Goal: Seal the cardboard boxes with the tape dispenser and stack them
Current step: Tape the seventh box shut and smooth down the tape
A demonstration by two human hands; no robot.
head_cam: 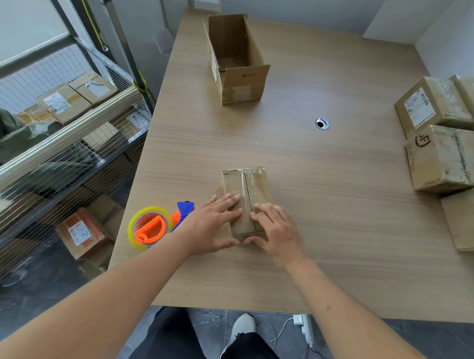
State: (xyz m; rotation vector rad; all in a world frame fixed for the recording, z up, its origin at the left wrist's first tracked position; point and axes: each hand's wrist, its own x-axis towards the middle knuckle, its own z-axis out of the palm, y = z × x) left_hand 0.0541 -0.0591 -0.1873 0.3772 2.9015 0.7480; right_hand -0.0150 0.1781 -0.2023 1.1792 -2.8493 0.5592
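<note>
Small box (246,198) taped along its seam, left hand (215,227) and right hand (274,231) flat, pressing its flaps; tape dispenser (156,226) set aside, open box (236,58) unsealed, stack (446,149) incomplete.

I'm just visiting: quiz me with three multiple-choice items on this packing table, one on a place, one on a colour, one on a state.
1. Where does the tape dispenser lie?
A. inside the open box
B. on the table, beside the left hand
C. on the stacked boxes

2. What colour is its handle?
A. orange
B. green
C. black

3. How is the far box?
A. taped shut
B. crushed flat
C. open on top

Answers: 1 B, it rests by the left hand; 2 A, the handle is orange; 3 C, its flaps stand up and its inside shows.
</note>
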